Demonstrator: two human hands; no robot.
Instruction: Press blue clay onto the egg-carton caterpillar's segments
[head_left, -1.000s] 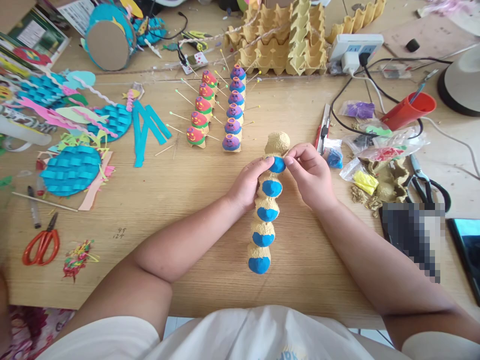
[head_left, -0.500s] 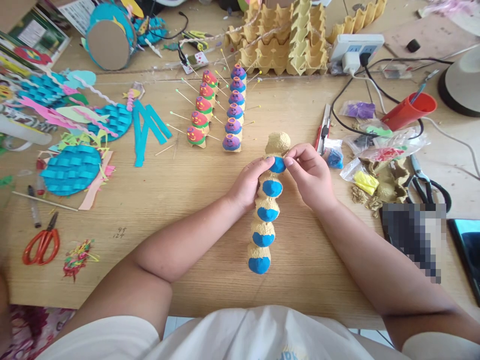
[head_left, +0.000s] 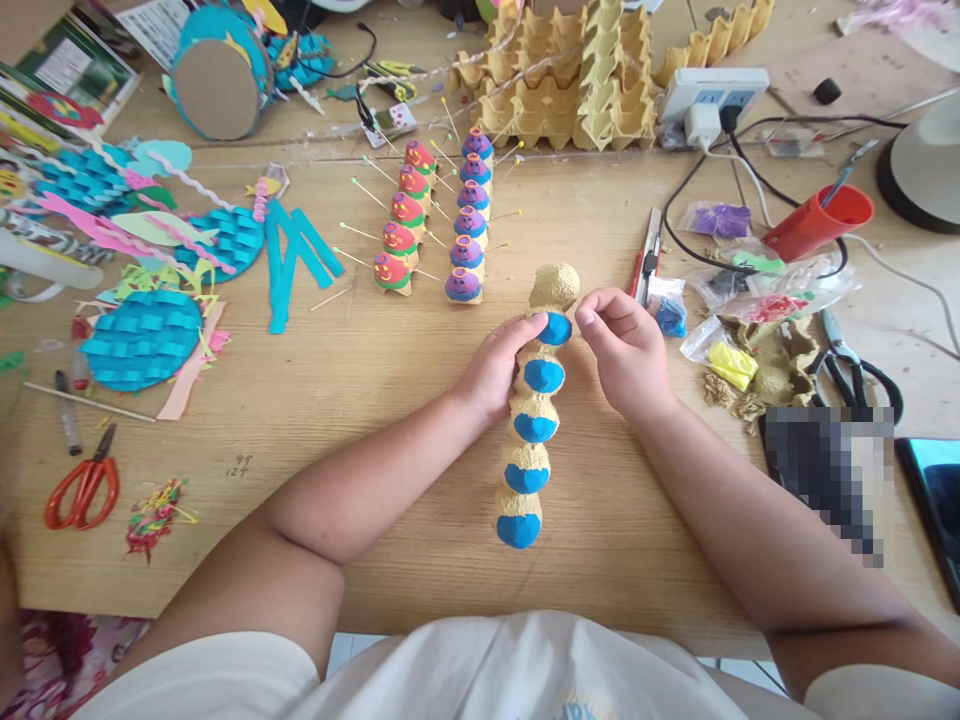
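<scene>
An egg carton strip (head_left: 533, 402) lies lengthwise in front of me, its several bumps of tan pulp in a row. Blue clay (head_left: 542, 377) covers the near side of each bump except the farthest, which is bare. My left hand (head_left: 501, 365) grips the strip from the left, thumb on the second bump from the far end. Just right of that bump, my right hand (head_left: 624, 345) is closed in a pinch, slightly apart from the clay. Whatever its fingertips hold, if anything, is too small to make out.
Two painted egg carton caterpillars (head_left: 405, 213) stand beyond the strip. To the right are a utility knife (head_left: 646, 258), a bag of blue clay (head_left: 670, 312), black-handled scissors (head_left: 840, 360) and an orange cup (head_left: 817, 222). Orange scissors (head_left: 86, 485) and woven blue paper fish (head_left: 142, 340) lie left.
My right hand has drawn back a little to the right from the blue clay on the second bump. The left hand keeps its hold on the strip.
</scene>
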